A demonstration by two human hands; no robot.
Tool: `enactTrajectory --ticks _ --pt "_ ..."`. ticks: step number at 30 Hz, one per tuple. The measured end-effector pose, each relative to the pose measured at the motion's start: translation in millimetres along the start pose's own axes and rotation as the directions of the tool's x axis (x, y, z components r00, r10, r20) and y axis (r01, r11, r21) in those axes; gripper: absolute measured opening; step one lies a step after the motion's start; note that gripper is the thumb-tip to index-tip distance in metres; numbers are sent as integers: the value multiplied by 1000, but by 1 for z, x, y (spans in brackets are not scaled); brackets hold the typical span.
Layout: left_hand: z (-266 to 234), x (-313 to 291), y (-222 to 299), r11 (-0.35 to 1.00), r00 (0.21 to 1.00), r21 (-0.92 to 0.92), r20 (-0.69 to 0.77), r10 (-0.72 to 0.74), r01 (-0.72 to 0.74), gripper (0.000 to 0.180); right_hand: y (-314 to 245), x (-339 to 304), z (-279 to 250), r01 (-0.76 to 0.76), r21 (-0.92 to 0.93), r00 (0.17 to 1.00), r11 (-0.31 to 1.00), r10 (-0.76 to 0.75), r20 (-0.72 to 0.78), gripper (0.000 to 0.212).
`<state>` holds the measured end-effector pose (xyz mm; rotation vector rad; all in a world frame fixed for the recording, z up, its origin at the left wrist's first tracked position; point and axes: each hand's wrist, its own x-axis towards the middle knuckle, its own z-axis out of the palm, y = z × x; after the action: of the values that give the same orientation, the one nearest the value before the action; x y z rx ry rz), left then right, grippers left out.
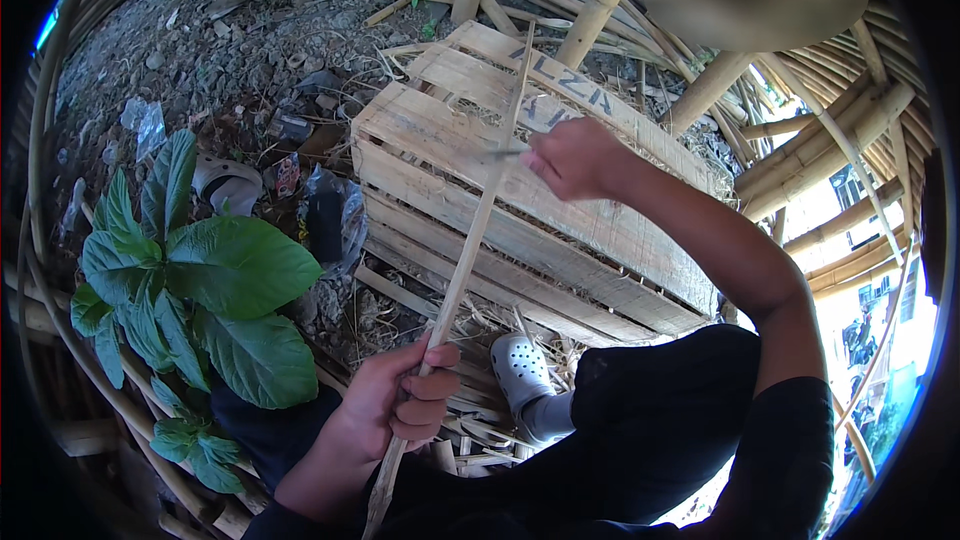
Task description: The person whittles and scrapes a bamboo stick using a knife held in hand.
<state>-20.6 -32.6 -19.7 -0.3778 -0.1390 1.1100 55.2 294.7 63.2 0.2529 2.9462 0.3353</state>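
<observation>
My left hand (405, 395) is wrapped round the lower part of a long, thin bamboo strip (465, 265). The strip slants up and away from me, its far end over the wooden crate (420, 130). Higher on the strip, my right hand (575, 160) is closed on a short, thin tool that looks like a knife (497, 154). Motion smears its blade, which lies across the strip; whether it touches cannot be made out. The slatted crate sits on the ground beneath both, with dark printed letters on its top.
Large green leaves (240, 265) grow at the left, near my left forearm. Bamboo poles (600, 5) stand behind the crate and to the right. Rubble and plastic scraps (145, 125) cover the ground at far left. My foot in a pale clog (520, 365) rests by the crate.
</observation>
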Motion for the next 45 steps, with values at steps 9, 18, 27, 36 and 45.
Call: enactTrajectory --ticks 9,18,27,36,45 --pt "-1 -2 -2 1000 1000 19 -9 11 -11 27 -6 5 -1 -5 10 1000 1000 5 -1 42" --pt "0 -1 -2 1000 1000 6 -2 -3 3 27 21 15 8 -3 -27 998 1000 2 -56 42" --pt "-1 -2 -1 1000 999 12 -33 20 -20 27 15 15 9 66 35 998 997 -65 -6 44" --pt "-1 -2 -2 1000 1000 -19 -20 11 -11 27 43 19 17 78 38 990 996 -73 -118 43" --pt "-1 0 0 999 1000 -37 -12 5 -6 28 37 21 15 169 42 983 985 -165 -81 42"
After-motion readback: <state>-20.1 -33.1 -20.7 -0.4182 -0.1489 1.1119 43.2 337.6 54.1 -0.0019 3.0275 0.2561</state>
